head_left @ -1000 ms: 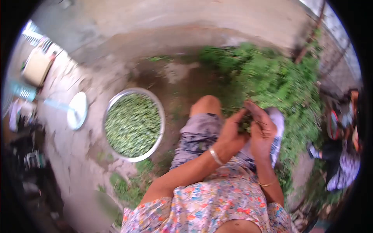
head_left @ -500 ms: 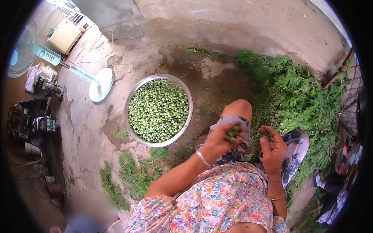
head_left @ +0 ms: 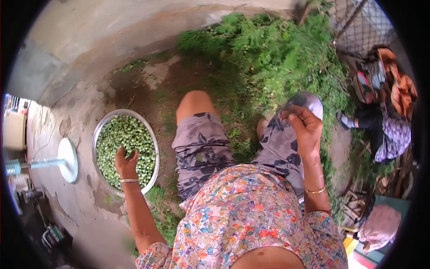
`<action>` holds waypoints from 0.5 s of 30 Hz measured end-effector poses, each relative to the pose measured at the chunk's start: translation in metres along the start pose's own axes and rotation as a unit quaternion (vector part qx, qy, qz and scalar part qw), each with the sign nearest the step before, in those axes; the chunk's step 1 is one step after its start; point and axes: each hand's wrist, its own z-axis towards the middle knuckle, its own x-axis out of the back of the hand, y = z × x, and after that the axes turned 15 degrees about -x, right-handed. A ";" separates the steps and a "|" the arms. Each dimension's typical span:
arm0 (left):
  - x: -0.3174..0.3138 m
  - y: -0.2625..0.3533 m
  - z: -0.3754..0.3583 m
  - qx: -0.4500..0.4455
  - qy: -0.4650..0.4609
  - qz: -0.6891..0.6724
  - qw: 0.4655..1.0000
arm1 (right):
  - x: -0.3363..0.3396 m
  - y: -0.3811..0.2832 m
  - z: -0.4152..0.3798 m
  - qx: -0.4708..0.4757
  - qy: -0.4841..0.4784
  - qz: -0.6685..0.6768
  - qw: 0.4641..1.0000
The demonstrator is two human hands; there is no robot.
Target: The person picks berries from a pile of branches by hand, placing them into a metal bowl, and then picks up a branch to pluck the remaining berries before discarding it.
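Over the metal basin (head_left: 156, 154) of small green pieces, my left hand (head_left: 126, 164) is open with its fingers apart; no piece shows in it. The green pieces (head_left: 121, 134) fill the basin, which stands on the ground left of my knees. My right hand (head_left: 308, 131) is raised above my right thigh, its fingers bent and the thumb tip close to them. Whatever lies between those fingertips is too small to make out.
Cut green plants (head_left: 277, 54) lie in a heap beyond my knees, along the wall (head_left: 134, 27). A fan base (head_left: 67, 160) stands left of the basin. One person (head_left: 378, 125) sits at the right; another in a pink head covering (head_left: 380, 224) is lower right.
My left hand has moved left from above my knee to over the basin and opened; the green pieces it held are gone from it. The view has turned right, and my right hand's fingers are closer together.
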 end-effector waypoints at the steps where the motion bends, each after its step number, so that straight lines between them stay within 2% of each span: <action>1: -0.011 0.001 0.001 0.037 -0.015 -0.103 0.994 | 0.006 0.000 0.003 -0.013 0.006 0.021 1.000; 2: -0.025 0.002 0.005 0.073 -0.029 -0.205 0.976 | 0.011 -0.001 0.005 -0.018 0.015 0.023 0.999; 3: -0.049 0.002 0.007 0.082 -0.058 -0.220 0.970 | 0.014 -0.003 0.007 -0.018 0.017 0.021 0.999; 4: -0.083 0.029 -0.015 0.084 -0.087 -0.212 0.970 | 0.017 -0.006 0.011 -0.017 0.019 0.021 0.999; 5: -0.103 0.026 -0.009 0.098 -0.169 -0.232 0.953 | 0.020 -0.010 0.015 -0.020 0.024 0.003 1.000; 6: -0.161 0.052 -0.043 0.013 -0.216 -0.159 0.963 | 0.024 -0.013 0.024 -0.027 0.034 0.015 0.999; 9: -0.243 0.077 -0.087 0.038 -0.355 -0.113 0.927 | 0.026 -0.038 0.044 -0.032 0.032 -0.006 0.999; 11: -0.294 0.059 -0.102 0.061 -0.402 -0.047 0.912 | 0.030 -0.038 0.072 -0.016 0.025 -0.007 1.000; 13: -0.331 0.026 -0.113 0.038 -0.490 0.018 0.871 | 0.033 -0.036 0.101 0.006 0.009 -0.018 1.000; 15: -0.359 -0.011 -0.124 0.022 -0.537 0.125 0.834 | 0.036 -0.034 0.126 0.005 0.002 -0.026 1.000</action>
